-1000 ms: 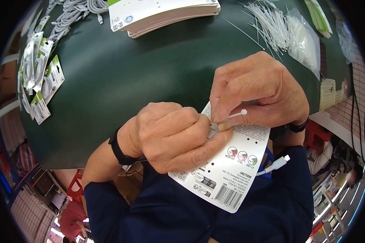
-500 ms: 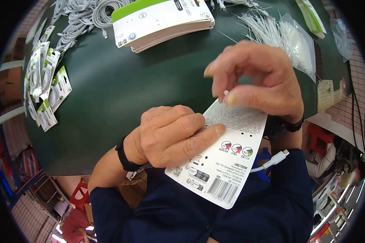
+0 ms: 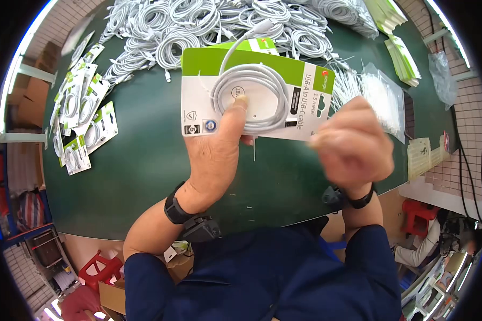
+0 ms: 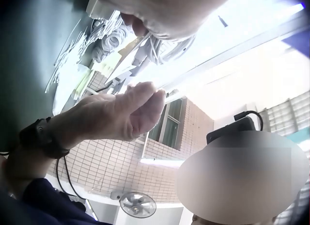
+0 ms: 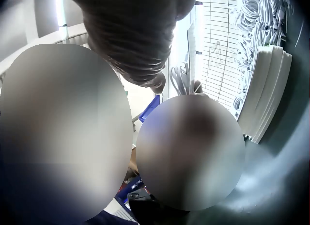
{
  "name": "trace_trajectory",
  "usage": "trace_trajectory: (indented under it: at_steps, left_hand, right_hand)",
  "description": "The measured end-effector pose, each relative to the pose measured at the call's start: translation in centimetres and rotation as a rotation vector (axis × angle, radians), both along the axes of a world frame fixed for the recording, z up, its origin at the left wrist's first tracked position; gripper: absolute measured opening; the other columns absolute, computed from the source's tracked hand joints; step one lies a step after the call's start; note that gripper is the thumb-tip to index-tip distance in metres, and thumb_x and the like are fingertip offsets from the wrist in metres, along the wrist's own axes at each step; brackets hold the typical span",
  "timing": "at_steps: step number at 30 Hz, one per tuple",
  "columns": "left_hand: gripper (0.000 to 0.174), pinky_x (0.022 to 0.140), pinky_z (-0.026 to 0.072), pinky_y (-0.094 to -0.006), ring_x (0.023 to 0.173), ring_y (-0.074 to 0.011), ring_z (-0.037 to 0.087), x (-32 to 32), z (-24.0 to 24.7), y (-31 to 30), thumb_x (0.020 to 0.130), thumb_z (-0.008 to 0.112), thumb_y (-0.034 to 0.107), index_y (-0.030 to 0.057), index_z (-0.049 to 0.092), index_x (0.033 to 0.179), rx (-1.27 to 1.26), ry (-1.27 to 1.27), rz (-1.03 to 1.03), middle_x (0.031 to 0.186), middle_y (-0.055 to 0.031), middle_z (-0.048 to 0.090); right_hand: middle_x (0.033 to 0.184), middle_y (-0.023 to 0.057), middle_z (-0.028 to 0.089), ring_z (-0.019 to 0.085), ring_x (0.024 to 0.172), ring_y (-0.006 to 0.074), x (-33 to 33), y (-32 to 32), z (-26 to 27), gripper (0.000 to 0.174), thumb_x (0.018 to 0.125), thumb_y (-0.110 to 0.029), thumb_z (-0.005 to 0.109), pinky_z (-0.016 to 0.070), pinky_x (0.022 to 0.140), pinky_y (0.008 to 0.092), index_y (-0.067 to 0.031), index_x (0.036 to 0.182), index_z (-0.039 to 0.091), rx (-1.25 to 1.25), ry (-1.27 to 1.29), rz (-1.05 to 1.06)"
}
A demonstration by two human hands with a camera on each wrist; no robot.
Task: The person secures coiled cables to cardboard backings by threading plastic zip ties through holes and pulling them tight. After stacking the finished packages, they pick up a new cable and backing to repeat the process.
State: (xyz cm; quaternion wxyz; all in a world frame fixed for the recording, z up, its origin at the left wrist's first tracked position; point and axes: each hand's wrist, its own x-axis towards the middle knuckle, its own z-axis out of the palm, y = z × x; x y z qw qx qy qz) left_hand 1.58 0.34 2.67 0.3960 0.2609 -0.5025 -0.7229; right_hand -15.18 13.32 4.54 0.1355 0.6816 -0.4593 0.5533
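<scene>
In the head view, a green-and-white card (image 3: 193,91) faces up with a coiled white cable (image 3: 281,99) on its front. The left hand (image 3: 213,160) grips the card's lower edge, thumb over the front inside the coil, other fingers mostly hidden behind. A thin white tie end (image 3: 254,150) hangs below the card, and the cable's plug (image 3: 263,25) rises above it. Blurred, the right hand (image 3: 354,147) is beside the card's lower right corner. Its fingers look curled in the left wrist view, where the hand (image 4: 116,113) shows nothing held.
Many coiled cables (image 3: 144,24) lie along the back of the dark green table (image 3: 144,198). Carded cables (image 3: 72,152) are piled at left. Loose ties (image 3: 348,88), a clear bag of ties (image 3: 383,101) and green-edged cards (image 3: 401,61) lie at right.
The card has turned from its printed back to its front and moved up and away from the body. The left hand now grips its lower edge; the right hand has moved right and its fingers have closed.
</scene>
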Motion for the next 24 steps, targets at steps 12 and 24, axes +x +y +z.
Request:
trace_trajectory:
  at_steps: [12, 24]
  left_hand:
    - [0.03, 0.064, 0.0523, -0.0258, 0.087, -0.0093, 0.062, -3.1, -0.9, 0.7, 0.099, 0.068, 0.012, 0.0012, 0.059, 0.125, 0.018, 0.082, -0.013, 0.11, -0.0058, 0.066]
    - [0.029, 0.053, 0.0491, -0.0241, 0.069, -0.0083, 0.06, -3.1, -1.2, -0.1, 0.096, 0.072, 0.014, 0.001, 0.06, 0.119, 0.029, 0.01, 0.029, 0.096, -0.0051, 0.066]
  right_hand:
    - [0.095, -0.003, 0.072, 0.064, 0.083, 0.0187, 1.5, -1.1, -2.2, 0.032, 0.068, -0.015, 0.077, 0.0426, 0.072, 0.0343, -0.0129, 0.099, 0.079, 0.086, 0.368, -0.341]
    - [0.103, -0.0041, 0.071, 0.061, 0.092, 0.0187, 1.9, 0.2, -2.3, 0.038, 0.069, -0.012, 0.09, 0.0482, 0.071, 0.0344, -0.012, 0.104, 0.078, 0.126, 0.341, -0.063]
